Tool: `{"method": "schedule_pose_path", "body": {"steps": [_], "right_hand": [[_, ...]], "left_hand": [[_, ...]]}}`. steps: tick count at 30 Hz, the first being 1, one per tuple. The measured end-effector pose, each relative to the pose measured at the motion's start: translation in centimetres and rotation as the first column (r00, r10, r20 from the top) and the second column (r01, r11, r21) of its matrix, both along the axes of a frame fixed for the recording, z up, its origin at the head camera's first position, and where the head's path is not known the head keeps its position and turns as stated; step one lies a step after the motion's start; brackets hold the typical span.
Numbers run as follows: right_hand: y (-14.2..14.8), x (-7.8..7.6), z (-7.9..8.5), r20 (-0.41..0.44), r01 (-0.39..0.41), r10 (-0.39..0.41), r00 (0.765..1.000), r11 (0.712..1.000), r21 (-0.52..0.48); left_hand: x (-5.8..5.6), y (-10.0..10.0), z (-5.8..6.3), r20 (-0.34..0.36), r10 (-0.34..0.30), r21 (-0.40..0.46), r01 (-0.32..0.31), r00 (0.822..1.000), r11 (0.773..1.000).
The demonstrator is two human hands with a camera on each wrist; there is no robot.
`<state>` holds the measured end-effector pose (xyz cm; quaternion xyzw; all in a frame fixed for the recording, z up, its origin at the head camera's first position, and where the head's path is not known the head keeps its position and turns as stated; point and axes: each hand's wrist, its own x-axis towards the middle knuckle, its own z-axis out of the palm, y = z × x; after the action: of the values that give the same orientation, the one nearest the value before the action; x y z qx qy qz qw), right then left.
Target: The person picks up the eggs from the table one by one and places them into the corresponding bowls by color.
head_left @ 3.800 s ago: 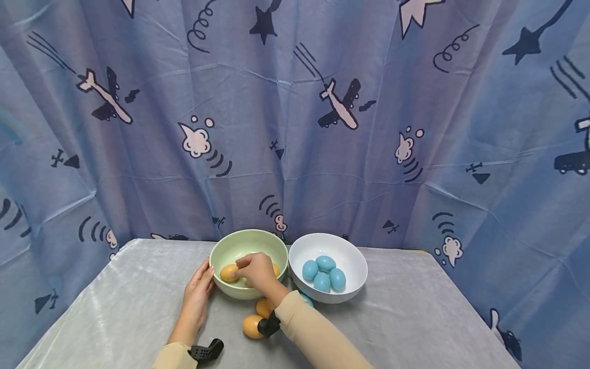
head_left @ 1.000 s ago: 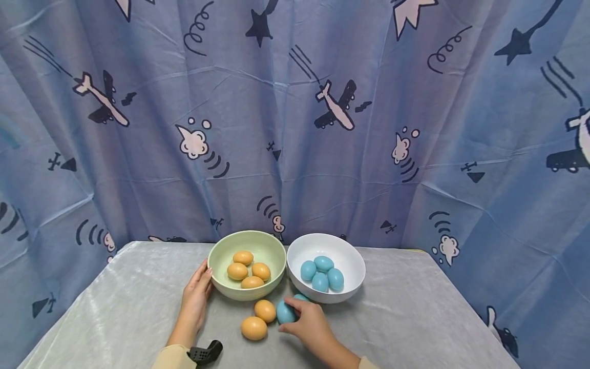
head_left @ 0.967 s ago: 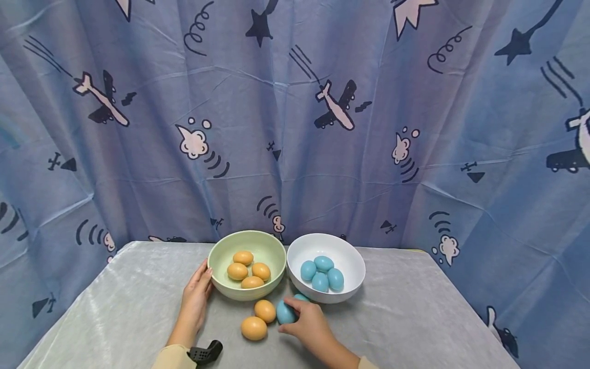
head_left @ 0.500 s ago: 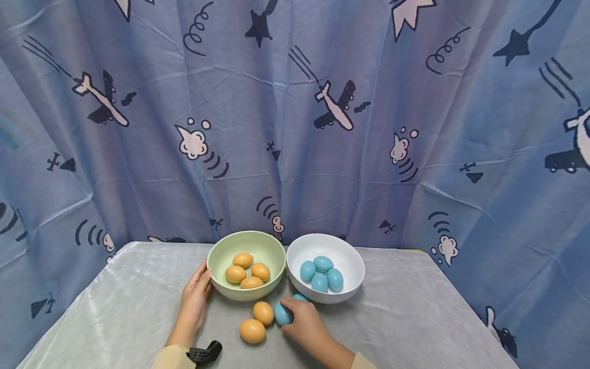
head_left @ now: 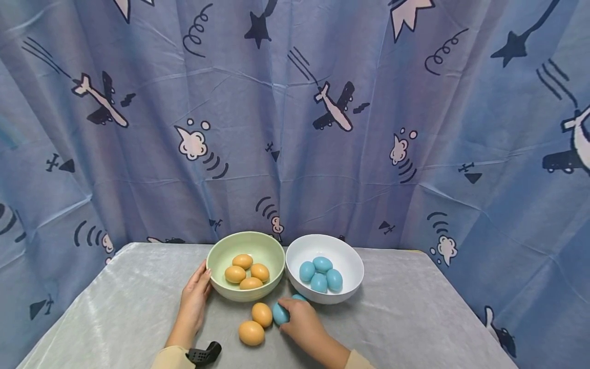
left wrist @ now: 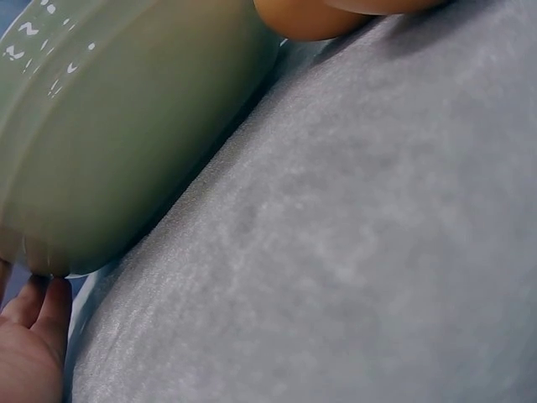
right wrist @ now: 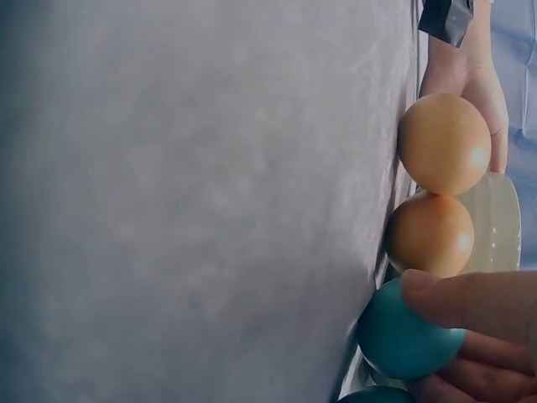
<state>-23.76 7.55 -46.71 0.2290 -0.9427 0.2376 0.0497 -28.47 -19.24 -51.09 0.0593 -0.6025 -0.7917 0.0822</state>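
Observation:
My right hand (head_left: 301,325) pinches a blue egg (head_left: 279,313) in front of the bowls, thumb on its near side and fingers behind it in the right wrist view. A second blue egg (head_left: 298,297) shows partly behind that hand. Two orange eggs, the nearer egg (head_left: 251,333) and the farther egg (head_left: 262,314), lie just left of the pinched one. My left hand (head_left: 194,297) rests its fairly straight fingers against the left side of a light green bowl (head_left: 221,287). Several orange eggs (head_left: 242,261) lie in this bowl.
A white bowl (head_left: 352,271) with several blue eggs (head_left: 334,280) stands right beside the green one. Grey cloth (head_left: 415,312) covers the table. Behind it hangs a blue patterned curtain (head_left: 295,154).
My right hand has left the green bowl, where several orange eggs now show, and come down to the blue egg, tightening its fingers round it. My left hand stays at the green bowl.

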Motion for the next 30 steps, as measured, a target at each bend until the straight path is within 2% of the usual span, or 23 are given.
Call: {"method": "schedule_pose_path", "body": {"steps": [6, 13, 18, 23, 30], "right_hand": [[0.0, -0.1, 0.0, -0.055, -0.007, 0.006, 0.998, 1.0, -0.01], [0.1, -0.2, -0.3, -0.024, -0.001, -0.001, 1.0, 0.995, -0.096], [0.4, -0.3, -0.2, 0.0, 0.011, -0.012, 1.0, 0.973, -0.229], [0.8, -0.3, 0.5, -0.024, 0.007, -0.014, 1.0, 0.958, -0.286], [1.3, -0.4, 2.1, 0.052, 0.03, -0.011, 0.999, 0.926, -0.378]], "left_hand": [[-0.1, -0.1, -0.1, 0.007, -0.001, 0.003, 0.001, 1.0, 1.0], [-0.1, -0.1, -0.1, 0.017, -0.004, 0.002, 0.003, 1.0, 1.0], [0.1, -0.1, -0.1, 0.017, -0.006, 0.002, 0.006, 1.0, 1.0], [-0.1, -0.1, -0.1, 0.011, -0.008, -0.001, 0.008, 1.0, 1.0], [-0.1, -0.1, -0.2, 0.003, -0.009, 0.0, 0.009, 1.0, 1.0]]}}
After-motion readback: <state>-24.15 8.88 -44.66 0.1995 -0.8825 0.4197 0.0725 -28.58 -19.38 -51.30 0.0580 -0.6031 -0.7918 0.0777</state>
